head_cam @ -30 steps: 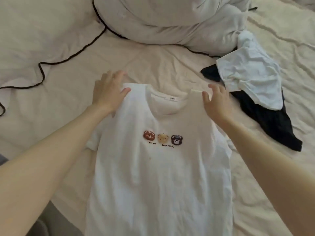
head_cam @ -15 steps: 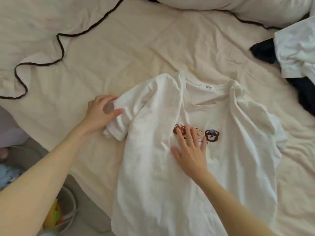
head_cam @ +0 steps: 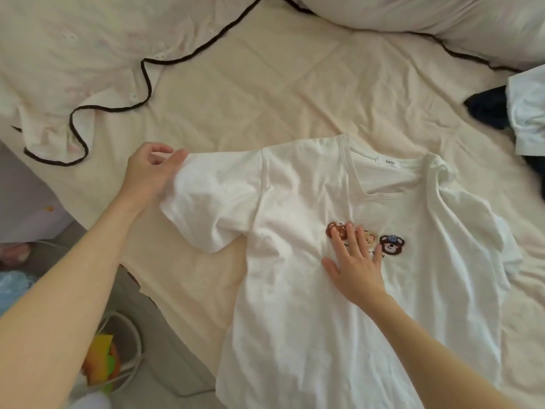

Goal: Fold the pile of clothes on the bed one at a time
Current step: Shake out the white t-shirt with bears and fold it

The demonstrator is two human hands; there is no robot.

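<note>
Fingers (head_cam: 351, 240) of right hand (head_cam: 358, 273): straight, slightly spread, pressed flat on the chest of the tee (head_cam: 295, 290), covering part of the bear print (head_cam: 390, 245). Left hand (head_cam: 147, 172): fingers curled, pinching the sleeve (head_cam: 212, 199) at its cuff edge, sleeve drawn out sideways away from the body of the tee.

Tee: white, face up on the bed (head_cam: 265, 93), collar toward the far side, hem toward the camera and running out of view at the bottom. Far sleeve bunched and creased near the collar.

Surroundings: cream sheet under the tee, wrinkled. Duvet (head_cam: 73, 54) with dark piping heaped at upper left; a second mass of it at upper right. At the right edge, a pale garment (head_cam: 528, 113) lies on a dark garment (head_cam: 489, 110), both partly cut off by the frame, well apart from the tee. Nothing lies between the hands and the tee.

Containers: a pale round bin (head_cam: 129, 343) on the floor at lower left, beside the bed and partly hidden behind the left forearm. Inside, yellow, orange and green items; cannot tell what they are.
</note>
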